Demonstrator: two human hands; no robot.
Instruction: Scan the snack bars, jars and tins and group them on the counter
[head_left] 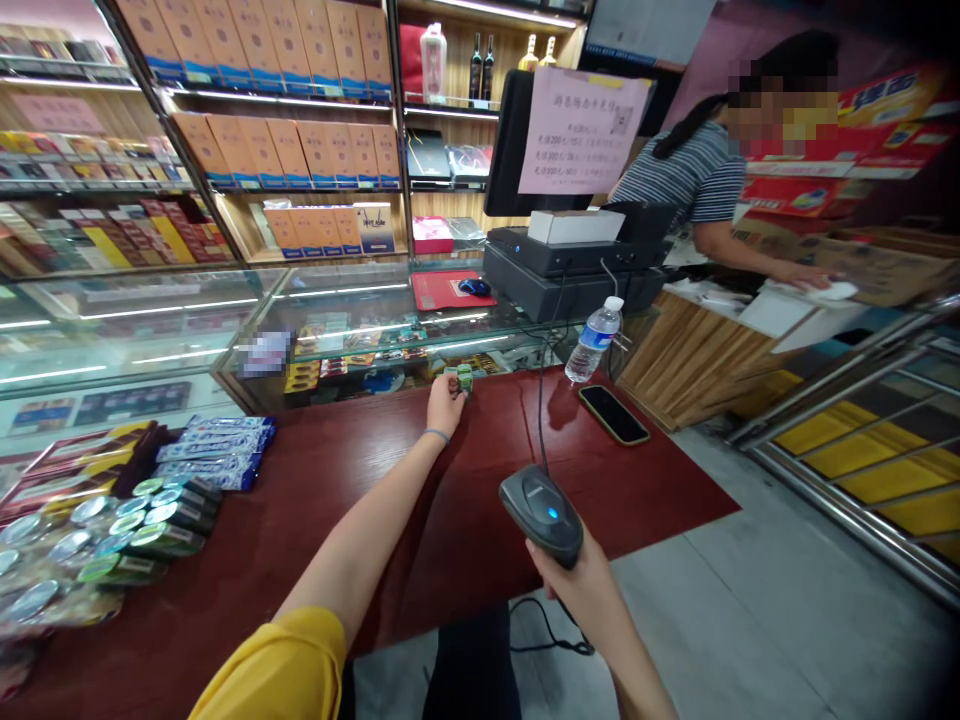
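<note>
My left hand (445, 404) reaches to the far side of the dark red counter (352, 470), its fingers closed on a small green-labelled container (465, 378). Nearer to me, my right hand (568, 577) is wrapped round the handle of a black barcode scanner (541, 512) with a blue light on top. The scanner's cable runs back towards the till equipment. On the left of the counter stand several green-lidded containers (161, 525), next to clear-lidded jars (64, 550) and blue-and-white packets (217, 448).
A water bottle (594, 345) and a phone (613, 414) are at the counter's right. Behind stand a monitor (510, 140) with a pink notice, a cash drawer (555, 290) and a glass display case (352, 315). Another person (686, 180) is at the back right, near a metal railing (855, 490).
</note>
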